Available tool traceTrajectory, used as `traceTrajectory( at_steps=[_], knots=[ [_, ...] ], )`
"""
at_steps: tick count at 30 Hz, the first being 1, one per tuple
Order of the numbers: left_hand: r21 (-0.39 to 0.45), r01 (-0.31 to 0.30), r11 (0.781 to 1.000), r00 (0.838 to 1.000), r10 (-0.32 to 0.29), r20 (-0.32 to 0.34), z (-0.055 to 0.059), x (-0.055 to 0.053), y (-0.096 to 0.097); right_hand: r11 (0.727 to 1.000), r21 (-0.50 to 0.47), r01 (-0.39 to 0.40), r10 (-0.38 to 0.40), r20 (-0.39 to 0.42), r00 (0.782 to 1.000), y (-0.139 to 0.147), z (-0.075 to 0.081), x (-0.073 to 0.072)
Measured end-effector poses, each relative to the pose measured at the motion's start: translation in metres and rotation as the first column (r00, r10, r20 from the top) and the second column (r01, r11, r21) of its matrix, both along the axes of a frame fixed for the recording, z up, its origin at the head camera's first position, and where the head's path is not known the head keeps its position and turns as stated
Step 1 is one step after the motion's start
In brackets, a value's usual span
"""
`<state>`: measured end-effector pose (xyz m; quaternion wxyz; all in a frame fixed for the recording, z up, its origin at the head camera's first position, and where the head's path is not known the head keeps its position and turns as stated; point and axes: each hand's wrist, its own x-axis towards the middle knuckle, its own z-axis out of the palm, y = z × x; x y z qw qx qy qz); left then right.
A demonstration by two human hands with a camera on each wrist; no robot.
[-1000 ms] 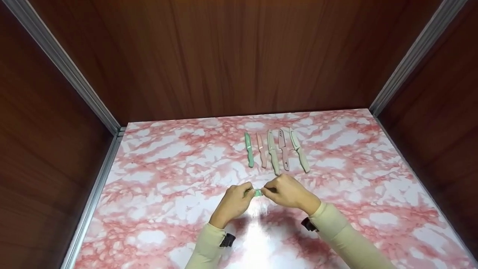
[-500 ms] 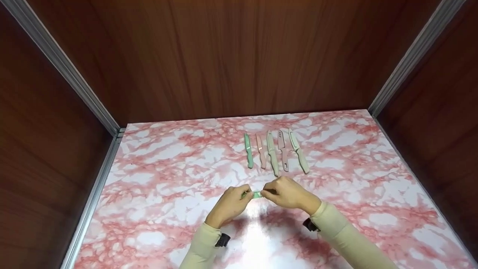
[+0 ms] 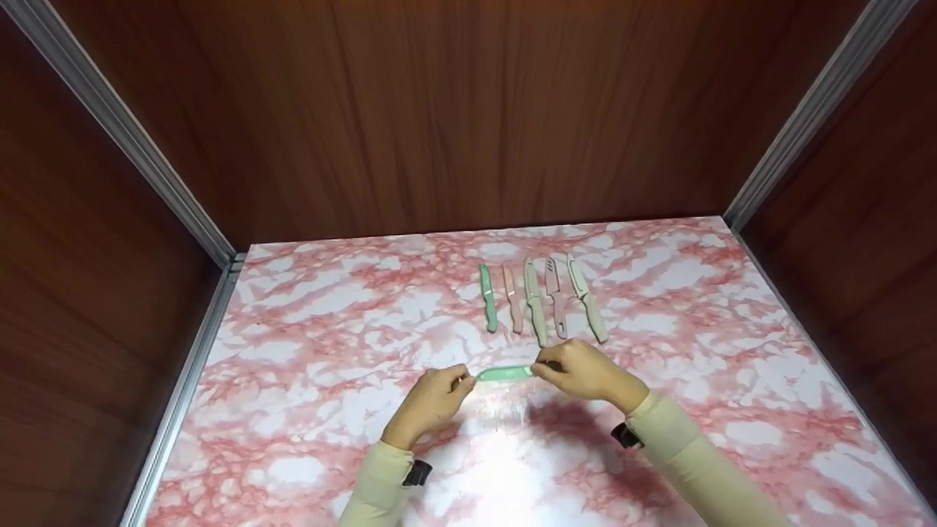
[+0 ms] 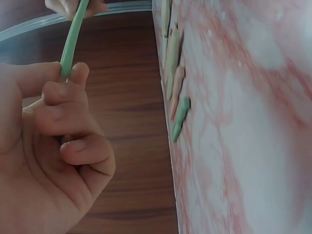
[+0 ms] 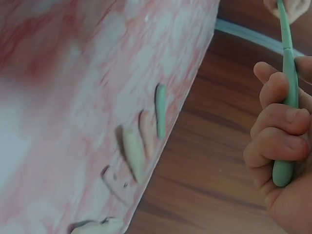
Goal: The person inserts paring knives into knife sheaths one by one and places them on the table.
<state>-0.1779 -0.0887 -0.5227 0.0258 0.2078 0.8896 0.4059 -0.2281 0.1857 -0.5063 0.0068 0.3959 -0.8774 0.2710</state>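
Observation:
A green knife [image 3: 505, 374] is held crosswise above the marbled table, with both hands on it. My left hand [image 3: 432, 399] pinches its far tip between thumb and finger; the other fingers curl loosely in the left wrist view. My right hand [image 3: 585, 372] grips the knife's handle [image 5: 283, 173], its fingers wrapped round it and its butt showing below them. Between the hands the green blade part [image 4: 71, 46] lies exposed; whether it is a bare blade or a cover cannot be told. Beyond the hands lies another green knife [image 3: 488, 298].
Right of the lying green knife, a thin pink knife [image 3: 513, 300], a pale green knife [image 3: 535, 300], a pink knife with holes [image 3: 555, 296] and another pale green knife [image 3: 587, 298] form a row. A wooden wall [image 3: 468, 117] stands behind the table [image 3: 307, 410].
The hands have moved apart, left hand to the left and right hand slightly to the right. Much more of the green knife shows between them.

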Motion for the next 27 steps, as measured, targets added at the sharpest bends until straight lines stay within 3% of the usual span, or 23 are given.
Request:
traceTrajectory(
  at_steps=[6, 14, 18, 27],
  knots=[
    [-0.050, -0.032, 0.998, 0.999, 0.033, 0.014, -0.003, 0.002, -0.016, 0.992, -0.010, 0.123, -0.122, 0.056, 0.991, 0.020, -0.005, -0.015],
    [-0.128, -0.055, 0.990, 0.998, 0.060, 0.033, -0.007, 0.009, -0.034, 0.947, 0.018, 0.319, -0.319, 0.127, 0.939, 0.050, -0.016, -0.039],
    [-0.133, -0.061, 0.989, 0.996, 0.069, 0.055, -0.009, 0.012, -0.039, 0.911, 0.019, 0.413, -0.411, 0.153, 0.899, 0.062, -0.022, -0.049],
    [-0.167, -0.092, 0.982, 0.995, 0.096, 0.017, -0.013, 0.016, -0.052, 0.812, 0.056, 0.581, -0.571, 0.283, 0.771, 0.083, -0.032, -0.072]
  ],
)
